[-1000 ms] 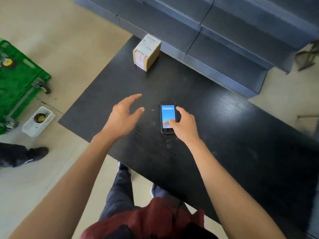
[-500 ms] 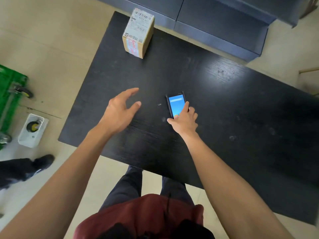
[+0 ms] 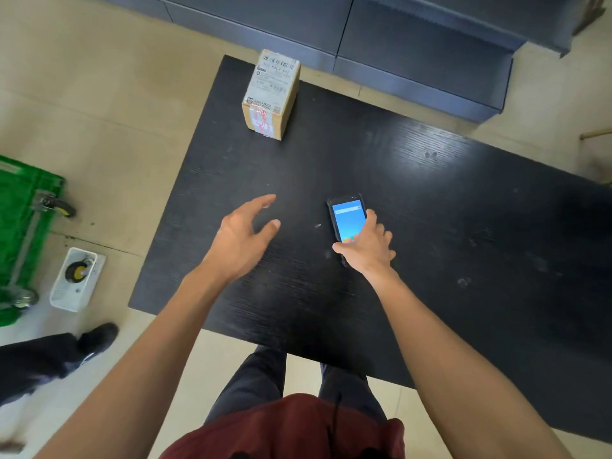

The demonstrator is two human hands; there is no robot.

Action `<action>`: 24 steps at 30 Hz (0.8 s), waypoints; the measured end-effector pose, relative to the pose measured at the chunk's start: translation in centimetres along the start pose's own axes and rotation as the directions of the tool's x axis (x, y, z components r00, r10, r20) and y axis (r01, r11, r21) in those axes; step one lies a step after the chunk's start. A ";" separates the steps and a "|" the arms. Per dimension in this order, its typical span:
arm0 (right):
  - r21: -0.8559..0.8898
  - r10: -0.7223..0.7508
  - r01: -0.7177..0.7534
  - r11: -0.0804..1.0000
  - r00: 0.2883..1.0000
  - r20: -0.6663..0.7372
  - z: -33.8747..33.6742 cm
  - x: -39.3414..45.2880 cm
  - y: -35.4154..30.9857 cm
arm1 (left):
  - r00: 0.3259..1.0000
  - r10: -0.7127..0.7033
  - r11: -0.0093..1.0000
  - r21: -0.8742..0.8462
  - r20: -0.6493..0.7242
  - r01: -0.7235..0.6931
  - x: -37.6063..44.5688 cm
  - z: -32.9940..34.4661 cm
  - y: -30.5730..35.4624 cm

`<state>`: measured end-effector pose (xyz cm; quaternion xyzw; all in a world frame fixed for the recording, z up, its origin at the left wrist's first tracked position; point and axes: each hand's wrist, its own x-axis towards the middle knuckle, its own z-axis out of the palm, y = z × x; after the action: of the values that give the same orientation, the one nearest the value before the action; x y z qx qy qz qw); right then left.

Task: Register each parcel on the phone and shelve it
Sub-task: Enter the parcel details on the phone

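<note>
**Phone under right hand, parcel ahead**

Since the last frame the right hand (image 3: 367, 245) has stayed on the phone (image 3: 347, 220); left hand (image 3: 243, 238) unchanged. Green cart (image 3: 20, 226) and white tray (image 3: 77, 279) sit on the floor left of the left hand. Cardboard parcel (image 3: 271, 94), boxy, taped, labelled, stands well beyond the left hand with bare matte black table (image 3: 430, 210) between. Left hand hovers, fingers spread, holding nothing. Right hand's fingers curl round the lit phone, which lies flat.
</note>
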<state>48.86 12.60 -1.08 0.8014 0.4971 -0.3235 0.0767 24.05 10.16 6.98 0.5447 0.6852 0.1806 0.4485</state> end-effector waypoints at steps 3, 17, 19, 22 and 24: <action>0.081 0.004 -0.006 0.997 1.000 0.029 -0.8 0.3 -1.3 | 1.000 0.001 1.000 -0.008 -0.009 -0.001 0.2 -0.3 -0.1; 0.290 -0.260 0.276 0.916 0.961 -0.095 -7.2 0.0 -15.0 | 0.993 -0.002 1.000 -0.021 -0.115 0.000 4.1 -5.2 0.0; 0.299 -0.263 0.285 0.911 0.958 -0.114 -8.1 0.2 -16.7 | 0.994 0.009 0.999 -0.035 -0.112 -0.013 4.5 -5.6 0.1; 0.310 -0.257 0.280 0.909 0.960 -0.114 -9.1 0.6 -18.6 | 0.995 0.011 0.998 -0.054 -0.094 -0.016 4.7 -5.9 0.0; 0.314 -0.246 0.265 0.912 0.964 -0.100 -9.5 0.8 -19.2 | 0.996 0.017 0.998 -0.055 -0.088 -0.022 4.7 -6.2 -0.3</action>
<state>37.02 26.94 9.63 0.7402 0.5398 -0.3846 -0.1136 18.82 15.86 8.07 0.5300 0.6935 0.2278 0.4315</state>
